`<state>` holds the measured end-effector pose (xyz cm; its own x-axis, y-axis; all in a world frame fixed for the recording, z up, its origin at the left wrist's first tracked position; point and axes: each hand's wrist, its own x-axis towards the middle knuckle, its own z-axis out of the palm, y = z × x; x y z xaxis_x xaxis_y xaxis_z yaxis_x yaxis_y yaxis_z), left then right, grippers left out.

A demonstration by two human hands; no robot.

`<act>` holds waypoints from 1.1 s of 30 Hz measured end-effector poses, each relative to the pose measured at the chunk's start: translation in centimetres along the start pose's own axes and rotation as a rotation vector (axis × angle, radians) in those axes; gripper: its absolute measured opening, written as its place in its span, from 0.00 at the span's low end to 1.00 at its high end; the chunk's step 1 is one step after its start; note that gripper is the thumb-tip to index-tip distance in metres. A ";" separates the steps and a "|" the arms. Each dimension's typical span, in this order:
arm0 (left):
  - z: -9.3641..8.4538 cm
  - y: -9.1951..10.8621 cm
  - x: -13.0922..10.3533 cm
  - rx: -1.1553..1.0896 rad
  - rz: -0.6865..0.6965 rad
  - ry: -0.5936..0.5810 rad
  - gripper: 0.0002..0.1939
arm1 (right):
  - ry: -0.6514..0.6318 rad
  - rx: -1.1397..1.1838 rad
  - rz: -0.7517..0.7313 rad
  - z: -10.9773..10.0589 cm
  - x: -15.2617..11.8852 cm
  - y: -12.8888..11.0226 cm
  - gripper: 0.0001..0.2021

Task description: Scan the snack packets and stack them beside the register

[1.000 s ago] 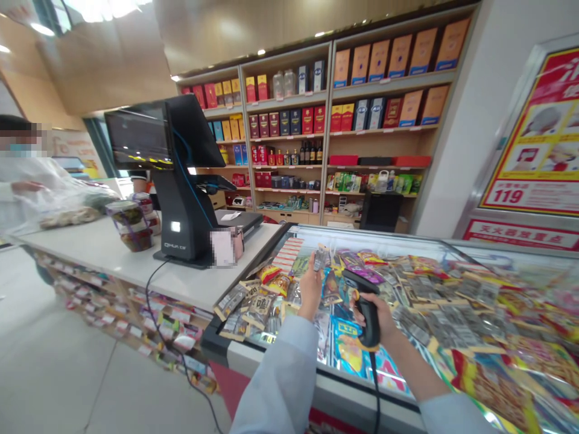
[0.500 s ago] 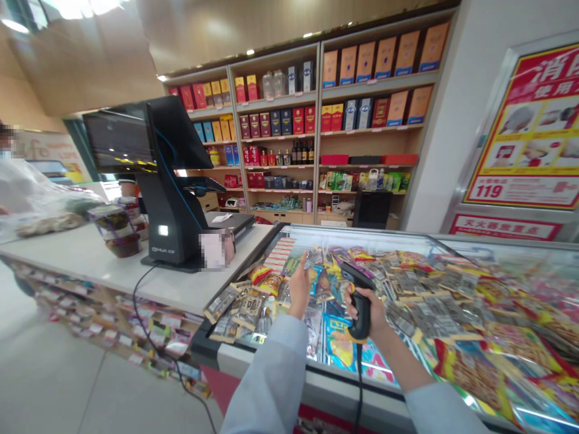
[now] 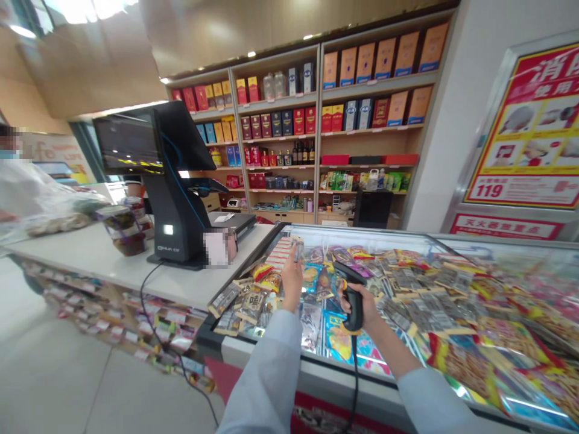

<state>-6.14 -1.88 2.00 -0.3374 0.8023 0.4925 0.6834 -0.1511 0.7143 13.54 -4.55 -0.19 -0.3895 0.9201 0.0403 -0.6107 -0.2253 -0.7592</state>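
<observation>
My right hand [image 3: 362, 304] is wrapped around the grip of a black and orange barcode scanner [image 3: 355, 307], whose head points left and whose cable hangs down in front of the case. To its left, my left hand [image 3: 292, 280] pinches a small snack packet [image 3: 297, 248] between thumb and fingers, raised over the goods; its print is too small to read. Below both hands, many bagged snacks lie in a glass-edged display case. Among them are a grey and tan packet [image 3: 250, 305] near the left corner and a blue bag [image 3: 337, 337] under the scanner.
A black checkout terminal [image 3: 174, 187] stands on the white counter [image 3: 190, 292] at left, beside stacked tubs [image 3: 126, 232]. A black cable [image 3: 147, 307] drops over the counter's front. Another person [image 3: 18, 181] is at the far left. Shelves of boxes [image 3: 280, 126] line the back wall.
My left hand has moved slightly left with the packet, away from the scanner. My right hand and the scanner have also shifted a little left. The view has turned slightly.
</observation>
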 end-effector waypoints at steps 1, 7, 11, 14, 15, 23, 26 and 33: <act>-1.1 0.0 0.3 -0.025 0.021 0.061 0.27 | -0.008 0.000 0.004 0.0 0.1 0.1 0.07; -9.5 -2.3 1.4 0.027 -0.042 0.303 0.29 | -0.102 -0.002 -0.006 1.2 -0.1 0.1 0.08; -13.1 -5.5 -0.2 0.219 -0.176 0.342 0.31 | -0.121 0.001 -0.005 2.1 -0.6 0.8 0.08; -13.4 -7.7 -2.0 0.371 -0.233 0.272 0.27 | -0.101 -0.010 -0.004 2.1 -0.5 2.1 0.08; -13.1 -8.3 -2.5 0.427 -0.222 0.273 0.25 | -0.091 -0.012 -0.003 2.0 -0.4 2.6 0.08; -9.7 -11.0 -4.5 0.560 -0.096 0.354 0.22 | -0.044 -0.004 0.067 0.5 0.7 5.0 0.09; -9.4 -11.5 -4.6 0.541 -0.084 0.357 0.21 | -0.062 -0.004 0.089 0.2 0.8 5.1 0.09; -9.6 -11.4 -4.4 0.452 -0.063 0.426 0.20 | -0.044 0.011 0.081 0.3 0.9 5.4 0.09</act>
<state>-18.64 -9.24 -3.57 -0.5508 0.4868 0.6780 0.8288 0.2230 0.5132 9.69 -5.06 -4.06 -0.4681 0.8836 0.0078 -0.5831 -0.3022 -0.7541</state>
